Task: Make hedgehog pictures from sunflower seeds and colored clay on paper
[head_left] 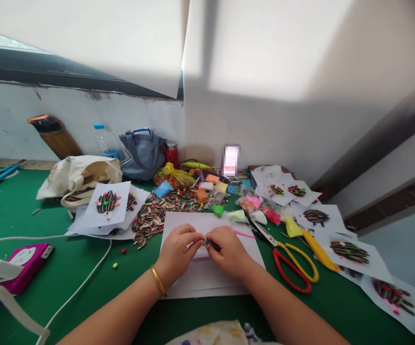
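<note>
Head view: so the left hand (pixel 184 249) had its fingertips pinched nearly closed, right up against the right hand (pixel 225 249), whose curled fingers gripped a small dark piece (pixel 213 245). Under those fingers sat white paper sheets (pixel 211 282) on a green tabletop (pixel 96 297), striped sunflower seeds (pixel 153 215) left of them, a plain whitish wall (pixel 207 124) beyond.
</note>
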Tool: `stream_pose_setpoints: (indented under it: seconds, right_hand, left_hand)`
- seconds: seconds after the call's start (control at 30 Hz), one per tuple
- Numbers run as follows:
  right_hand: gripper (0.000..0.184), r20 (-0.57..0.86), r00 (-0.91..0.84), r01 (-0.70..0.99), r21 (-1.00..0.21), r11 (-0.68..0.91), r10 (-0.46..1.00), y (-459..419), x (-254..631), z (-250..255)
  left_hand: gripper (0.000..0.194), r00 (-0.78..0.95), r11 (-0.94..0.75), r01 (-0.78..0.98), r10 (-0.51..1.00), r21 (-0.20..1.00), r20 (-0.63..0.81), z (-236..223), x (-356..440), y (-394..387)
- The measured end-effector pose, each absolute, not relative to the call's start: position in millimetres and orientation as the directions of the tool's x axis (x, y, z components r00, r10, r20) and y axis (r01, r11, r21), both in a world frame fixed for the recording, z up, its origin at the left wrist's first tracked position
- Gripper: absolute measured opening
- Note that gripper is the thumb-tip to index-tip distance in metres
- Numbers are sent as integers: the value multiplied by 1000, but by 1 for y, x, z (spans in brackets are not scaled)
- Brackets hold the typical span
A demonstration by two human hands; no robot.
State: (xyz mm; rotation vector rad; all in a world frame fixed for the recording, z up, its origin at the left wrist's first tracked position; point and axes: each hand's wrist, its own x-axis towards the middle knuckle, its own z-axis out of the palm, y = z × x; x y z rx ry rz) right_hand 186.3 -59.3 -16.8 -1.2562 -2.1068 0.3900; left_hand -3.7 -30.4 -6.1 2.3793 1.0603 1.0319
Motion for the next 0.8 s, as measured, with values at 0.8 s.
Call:
stream_pose_setpoints:
  seconds: [0.8]
  right_hand:
    - [10,379,-366,722,-461,517,850,-60,187,-14]
  left_hand:
    - [12,508,-729,567,677,385,533,-8,-3,-31]
